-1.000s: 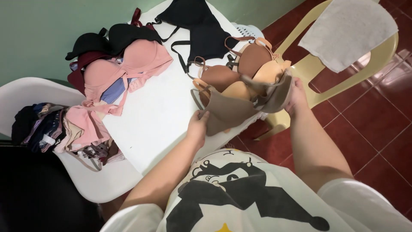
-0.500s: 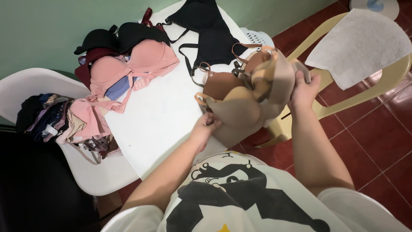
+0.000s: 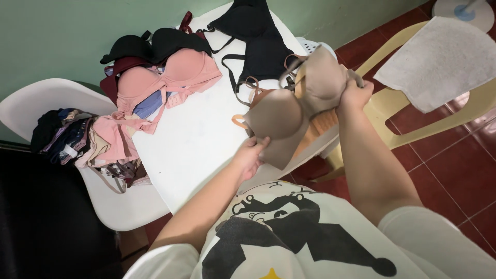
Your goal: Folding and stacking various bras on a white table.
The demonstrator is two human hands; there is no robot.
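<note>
Your left hand (image 3: 251, 155) and right hand (image 3: 354, 95) have fingers clamped on the tan bra (image 3: 299, 111); clothes (image 3: 82, 139) fill the white chair (image 3: 46, 95) at nine o'clock.

A white table (image 3: 196, 150) holds a pink bra (image 3: 170, 77), black bras (image 3: 150, 44) and a black garment (image 3: 263, 44) near a green wall (image 3: 51, 36). A white chair (image 3: 46, 98) beside it carries a heap of mixed clothes (image 3: 88, 142). A grey towel (image 3: 439, 62) drapes over a yellow plastic chair (image 3: 454, 119) on the red tiled floor (image 3: 460, 175).
</note>
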